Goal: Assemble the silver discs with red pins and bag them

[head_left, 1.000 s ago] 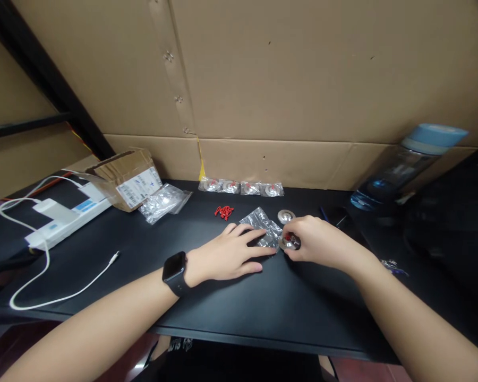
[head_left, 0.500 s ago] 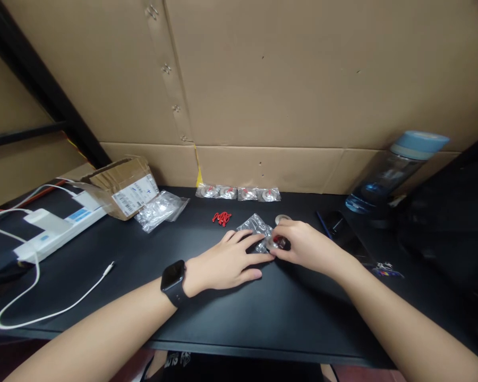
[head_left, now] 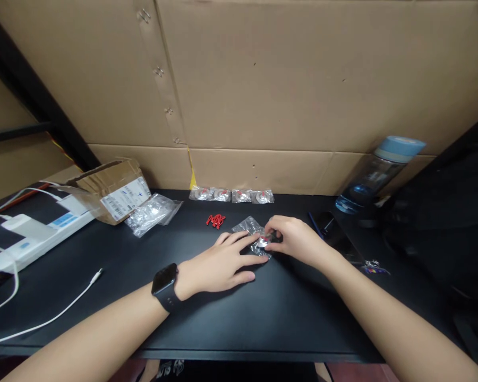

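On the black table, my left hand (head_left: 219, 262) lies with its fingers spread, its fingertips on a clear plastic bag (head_left: 247, 225). A silver disc with a red piece (head_left: 263, 241) sits at the bag, between my two hands. My right hand (head_left: 297, 239) is bent over the disc, thumb and fingertips at its right edge. Whether the fingers grip the disc or the bag edge is hard to make out. Behind my left hand lies a small pile of red pieces (head_left: 215, 220). Several bagged discs (head_left: 242, 196) form a row along the cardboard wall.
An open cardboard box (head_left: 119, 193) and crumpled plastic bags (head_left: 153, 212) stand at the left, beside a white power strip (head_left: 43, 239) and cable (head_left: 63, 317). To the right are a phone (head_left: 340, 239), a keychain (head_left: 375, 267) and a blue-lidded bottle (head_left: 376, 172).
The disc has moved left, further over the bag, and my right hand has moved with it. The silver ring seen behind my right hand is no longer visible. The whole view has shifted slightly.
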The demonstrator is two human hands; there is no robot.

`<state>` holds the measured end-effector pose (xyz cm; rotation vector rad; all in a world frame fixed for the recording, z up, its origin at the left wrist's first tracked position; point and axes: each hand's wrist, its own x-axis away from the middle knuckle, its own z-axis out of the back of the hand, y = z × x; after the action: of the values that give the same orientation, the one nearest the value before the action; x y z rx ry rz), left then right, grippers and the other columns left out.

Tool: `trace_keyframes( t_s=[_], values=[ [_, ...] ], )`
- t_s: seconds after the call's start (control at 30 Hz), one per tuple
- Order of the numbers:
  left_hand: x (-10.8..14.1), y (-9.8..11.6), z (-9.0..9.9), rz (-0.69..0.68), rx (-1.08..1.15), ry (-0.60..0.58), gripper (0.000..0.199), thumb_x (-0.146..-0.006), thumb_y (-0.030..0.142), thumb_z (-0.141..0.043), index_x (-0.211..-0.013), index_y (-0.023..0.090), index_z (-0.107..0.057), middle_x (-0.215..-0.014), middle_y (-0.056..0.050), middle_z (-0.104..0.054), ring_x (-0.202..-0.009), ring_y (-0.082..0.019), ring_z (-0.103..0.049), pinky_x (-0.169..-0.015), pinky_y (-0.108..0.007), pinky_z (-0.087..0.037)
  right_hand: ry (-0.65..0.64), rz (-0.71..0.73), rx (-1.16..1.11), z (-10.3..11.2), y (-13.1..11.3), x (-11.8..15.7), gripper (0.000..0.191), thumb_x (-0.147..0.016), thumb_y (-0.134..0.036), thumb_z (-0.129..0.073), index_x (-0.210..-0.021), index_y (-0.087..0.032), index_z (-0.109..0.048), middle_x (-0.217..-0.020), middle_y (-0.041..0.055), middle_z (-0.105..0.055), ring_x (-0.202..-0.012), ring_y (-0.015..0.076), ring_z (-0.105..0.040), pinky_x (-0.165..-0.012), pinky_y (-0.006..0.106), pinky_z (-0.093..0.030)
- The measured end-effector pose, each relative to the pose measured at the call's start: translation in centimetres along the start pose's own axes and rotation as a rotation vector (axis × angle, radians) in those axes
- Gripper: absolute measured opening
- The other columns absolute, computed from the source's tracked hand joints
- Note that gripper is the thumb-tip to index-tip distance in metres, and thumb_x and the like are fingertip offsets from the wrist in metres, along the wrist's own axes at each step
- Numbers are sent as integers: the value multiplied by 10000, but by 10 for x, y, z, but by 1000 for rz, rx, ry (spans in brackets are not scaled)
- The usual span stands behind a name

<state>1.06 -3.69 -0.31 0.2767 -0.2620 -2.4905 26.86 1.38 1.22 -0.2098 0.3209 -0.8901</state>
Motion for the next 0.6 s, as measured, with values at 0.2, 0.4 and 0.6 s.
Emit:
trace_keyframes(
  t_s=[0.2, 0.4, 0.6],
  values=[
    [1, -3, 2, -4, 4, -20, 462, -1012, 433, -583, -1472, 422, -541, -1695, -39, -305, -1548, -371, -276, -1182, -619, -325, 118, -106, 213, -9, -14, -3, 281, -813, -416, -842, -920, -236, -654, -888, -10, -691, -769, 171, -655, -583, 254, -310],
    [3, -4, 0, 54, -24, 16, 466, -997, 422, -603, -1461, 422, -554, -1666, -53, -341, -1528, -395, -282, -1171, -640, -349, 35, -32, 173, -3, -22, 3, 138, -889, -295, -754, -987, -269, -661, -959, -23, -715, -846, 159, -669, -591, 248, -316],
    [5, -7, 0, 44, 3, -8, 460, -995, 398, -613, -1450, 446, -565, -1675, -47, -324, -1527, -389, -296, -1180, -628, -343, 116, -89, 237, -14, -23, -2, 159, -961, -391, -671, -1020, -244, -657, -958, 16, -702, -856, 182, -659, -583, 264, -298]
  ],
)
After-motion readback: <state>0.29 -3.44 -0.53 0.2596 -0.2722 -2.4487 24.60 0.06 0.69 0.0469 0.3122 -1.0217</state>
